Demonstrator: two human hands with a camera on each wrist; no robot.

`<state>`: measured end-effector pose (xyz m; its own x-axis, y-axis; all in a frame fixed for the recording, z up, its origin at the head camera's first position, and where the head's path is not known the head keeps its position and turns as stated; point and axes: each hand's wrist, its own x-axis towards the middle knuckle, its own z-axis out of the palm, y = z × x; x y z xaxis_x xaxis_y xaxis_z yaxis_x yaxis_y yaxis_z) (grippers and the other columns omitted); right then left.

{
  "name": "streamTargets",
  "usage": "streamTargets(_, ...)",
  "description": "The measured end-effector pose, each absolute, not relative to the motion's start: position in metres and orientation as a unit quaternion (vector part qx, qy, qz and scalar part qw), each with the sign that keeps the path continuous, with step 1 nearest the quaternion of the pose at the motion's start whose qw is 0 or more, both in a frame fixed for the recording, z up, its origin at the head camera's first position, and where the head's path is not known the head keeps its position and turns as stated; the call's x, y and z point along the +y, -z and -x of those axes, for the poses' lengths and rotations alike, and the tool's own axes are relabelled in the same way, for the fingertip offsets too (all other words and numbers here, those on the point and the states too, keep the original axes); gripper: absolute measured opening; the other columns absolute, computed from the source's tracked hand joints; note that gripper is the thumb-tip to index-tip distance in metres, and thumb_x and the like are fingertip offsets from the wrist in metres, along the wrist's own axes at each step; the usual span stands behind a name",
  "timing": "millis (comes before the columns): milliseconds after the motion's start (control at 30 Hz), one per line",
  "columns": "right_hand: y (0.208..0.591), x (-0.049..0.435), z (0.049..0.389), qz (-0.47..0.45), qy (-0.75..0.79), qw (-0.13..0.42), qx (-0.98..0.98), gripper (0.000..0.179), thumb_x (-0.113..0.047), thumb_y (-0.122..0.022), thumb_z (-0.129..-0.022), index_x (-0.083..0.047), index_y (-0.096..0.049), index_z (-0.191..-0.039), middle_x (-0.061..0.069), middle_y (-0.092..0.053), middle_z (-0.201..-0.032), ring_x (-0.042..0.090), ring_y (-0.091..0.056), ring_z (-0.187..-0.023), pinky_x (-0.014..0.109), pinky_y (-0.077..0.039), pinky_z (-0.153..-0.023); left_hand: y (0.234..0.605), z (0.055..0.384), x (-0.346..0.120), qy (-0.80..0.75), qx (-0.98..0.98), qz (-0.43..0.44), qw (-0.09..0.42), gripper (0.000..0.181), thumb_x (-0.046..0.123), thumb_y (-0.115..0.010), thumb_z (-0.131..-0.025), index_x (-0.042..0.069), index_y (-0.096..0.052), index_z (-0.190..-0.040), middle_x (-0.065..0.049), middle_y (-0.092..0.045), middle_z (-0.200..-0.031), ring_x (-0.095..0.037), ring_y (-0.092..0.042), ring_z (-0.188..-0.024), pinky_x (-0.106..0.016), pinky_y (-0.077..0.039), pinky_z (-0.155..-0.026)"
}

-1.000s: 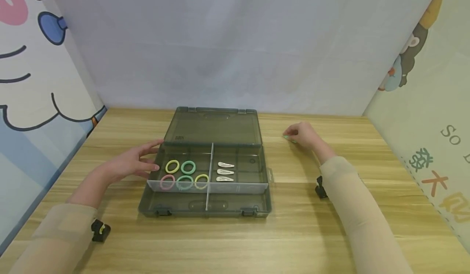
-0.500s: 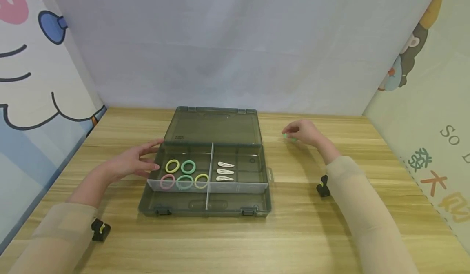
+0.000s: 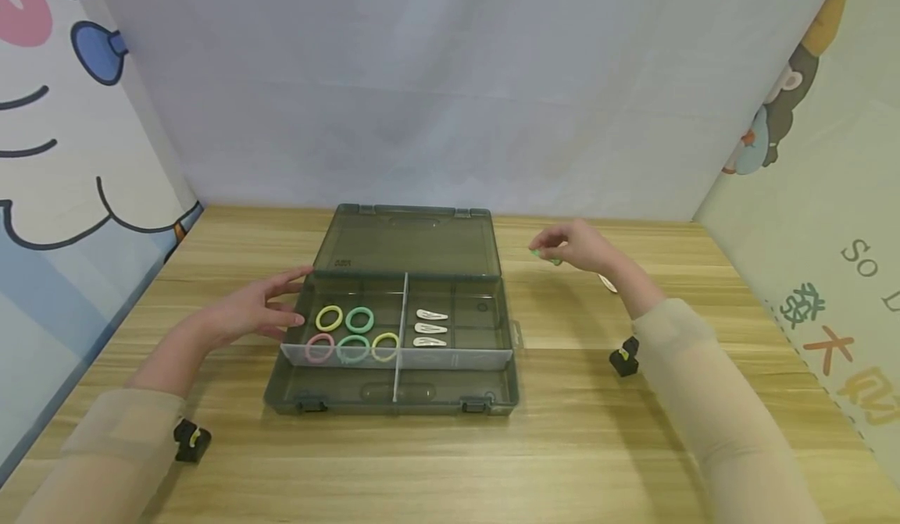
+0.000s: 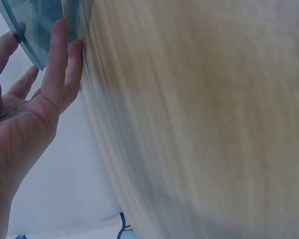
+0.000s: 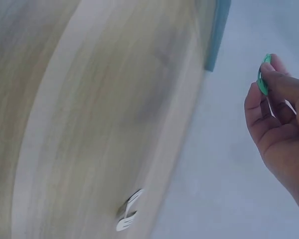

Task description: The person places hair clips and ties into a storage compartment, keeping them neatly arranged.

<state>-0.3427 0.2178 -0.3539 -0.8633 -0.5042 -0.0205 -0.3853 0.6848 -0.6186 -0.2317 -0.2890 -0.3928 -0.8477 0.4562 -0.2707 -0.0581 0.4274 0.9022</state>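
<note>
A grey translucent box (image 3: 457,399) with dividers lies on the table, its lid (image 3: 415,239) laid back. Yellow, green and pink hair ties (image 3: 330,319) fill part of the back left compartment. Three white hair clips (image 3: 431,328) lie in a column in the back right one. My left hand (image 3: 242,313) rests at the box's left side with fingers spread and fairly straight; in the left wrist view fingertips touch its edge. Right of the lid, my right hand (image 3: 580,247) pinches a green hair tie (image 5: 263,82) between thumb and fingers, above the table.
White hair clips (image 5: 125,221) lie on the wooden table (image 3: 562,446) beyond the right hand, one (image 3: 608,283) partly hidden by the wrist. A pale cloth wall (image 3: 450,118) closes off the back; printed panels (image 3: 808,274) stand at both sides.
My right hand has lifted off the table with the green hair tie and shifted slightly left and up in view, uncovering a white clip. The left hand and box have stayed put.
</note>
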Motion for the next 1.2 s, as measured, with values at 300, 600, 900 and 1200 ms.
streamTargets(300,0.336,0.205,0.326,0.252,0.317,0.09,0.91,0.019,-0.014,-0.064,-0.091,-0.007,-0.07,-0.107,0.009,-0.07,-0.106,0.022,-0.064,-0.094,0.036,-0.054,-0.077,0.393,0.232,-0.289,-0.519,0.808,-0.123,0.248,0.089,0.018,-0.065,-0.09,0.019,-0.004,-0.154,-0.027,-0.007,-0.154,-0.049,-0.04,-0.125,-0.048,-0.052,-0.087)
streamTargets(600,0.33,0.188,0.307,0.289,0.341,0.102,0.889,0.017,-0.014,-0.066,-0.09,-0.008,-0.071,-0.105,0.008,-0.069,-0.105,0.019,-0.066,-0.087,0.035,-0.055,-0.077,0.394,0.232,-0.289,-0.521,0.808,-0.12,0.248,0.089,0.019,-0.066,-0.089,0.019,-0.004,-0.154,-0.027,-0.007,-0.154,-0.05,-0.035,-0.128,-0.048,-0.053,-0.088)
streamTargets(900,0.335,0.169,0.294,0.328,0.347,0.124,0.87,0.017,-0.012,-0.065,-0.089,-0.006,-0.071,-0.104,0.006,-0.069,-0.105,0.024,-0.066,-0.09,0.033,-0.056,-0.077,0.395,0.232,-0.29,-0.517,0.811,-0.117,0.246,0.088,0.019,-0.065,-0.09,0.021,-0.005,-0.154,-0.026,-0.005,-0.154,-0.053,-0.028,-0.131,-0.048,-0.052,-0.088)
streamTargets(1200,0.349,0.152,0.289,0.382,0.364,0.143,0.837,0.018,-0.006,-0.065,-0.088,-0.005,-0.07,-0.106,0.006,-0.069,-0.103,0.017,-0.064,-0.087,0.026,-0.056,-0.076,0.394,0.232,-0.29,-0.512,0.815,-0.118,0.245,0.088,0.019,-0.065,-0.09,0.021,-0.005,-0.154,-0.026,-0.005,-0.155,-0.052,-0.03,-0.131,-0.048,-0.052,-0.088)
